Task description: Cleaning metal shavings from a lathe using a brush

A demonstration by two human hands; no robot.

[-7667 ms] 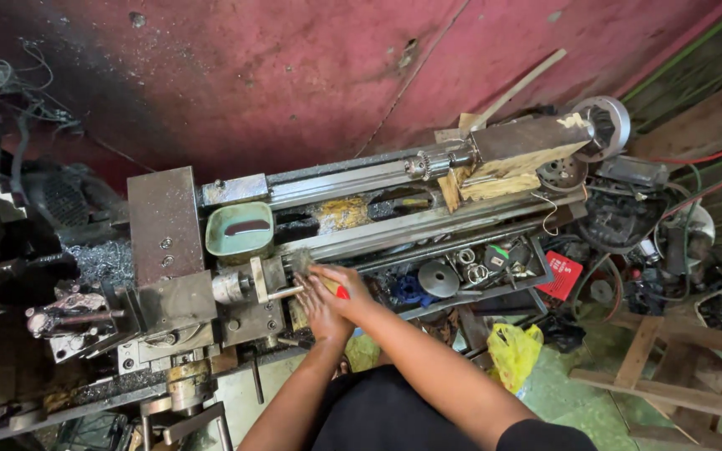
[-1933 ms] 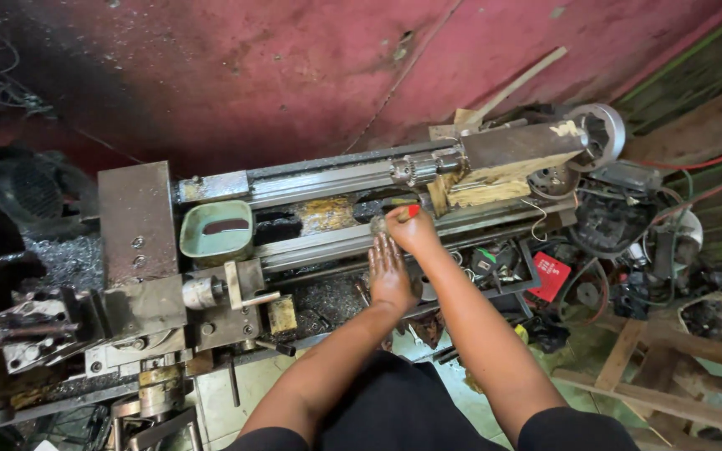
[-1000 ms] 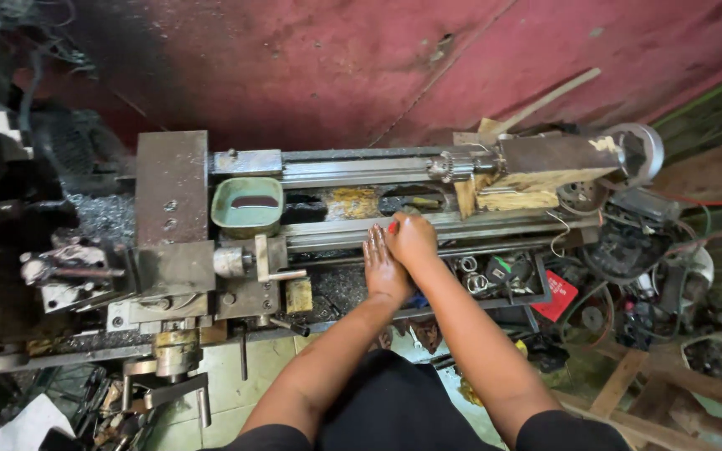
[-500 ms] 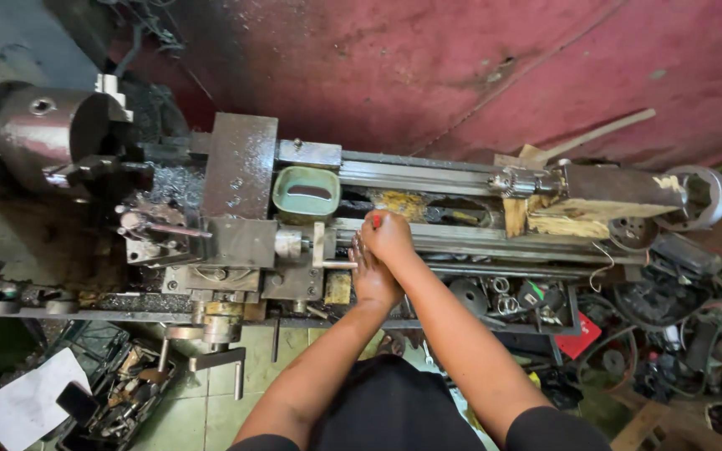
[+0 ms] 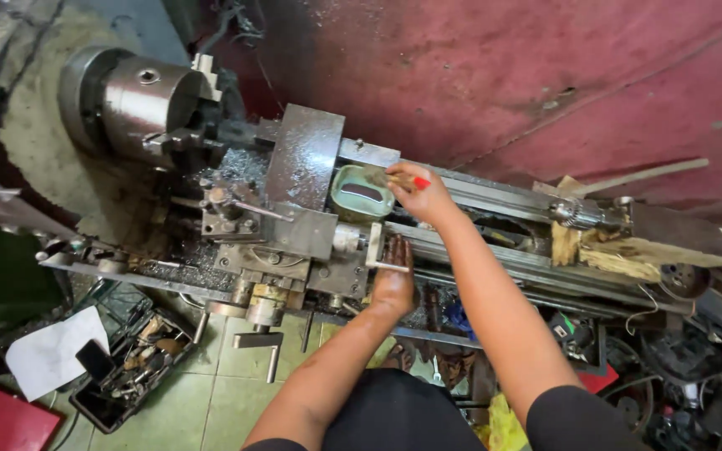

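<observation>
Our right hand (image 5: 421,194) grips a red-handled brush (image 5: 394,178) over the green tin (image 5: 361,193); our left hand (image 5: 393,280) rests flat, fingers together, on the lathe carriage (image 5: 294,230).

You see a steel chuck (image 5: 139,98) at the far left, a toolbox (image 5: 127,367) and white paper (image 5: 53,351) on the tiled floor, a red wall (image 5: 495,75) behind.

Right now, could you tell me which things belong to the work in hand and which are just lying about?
In hand: right hand holding red-handled brush over green tin; left hand resting on lathe carriage.
Lying about: tool tray, white paper, wood scraps.
</observation>
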